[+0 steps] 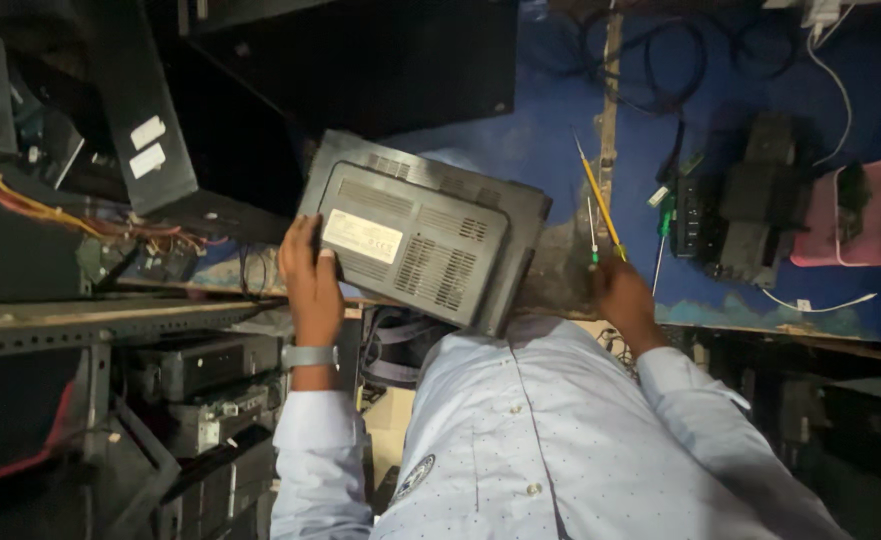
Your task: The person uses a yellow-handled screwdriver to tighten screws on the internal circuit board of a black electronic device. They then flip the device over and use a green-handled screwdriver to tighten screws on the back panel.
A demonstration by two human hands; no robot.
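Observation:
A dark grey electronics casing [430,235] with vent slots and a pale label lies tilted at the edge of a blue workbench [560,120], partly over my lap. My left hand [310,285], a watch on its wrist, grips the casing's left side with the thumb by the label. My right hand [620,295] sits just right of the casing and is closed around thin tools: a long yellow rod [600,205] and a slim green-tipped screwdriver [592,245], both pointing away from me. My light blue shirt fills the bottom of the view.
A black blocky device [750,200] and a green-handled screwdriver [663,235] lie on the bench's right part, beside a pink tray [860,215]. Black and white cables [840,90] run along the back. Black panels, yellow wires [20,200] and a metal rack [80,320] of stacked equipment stand at left.

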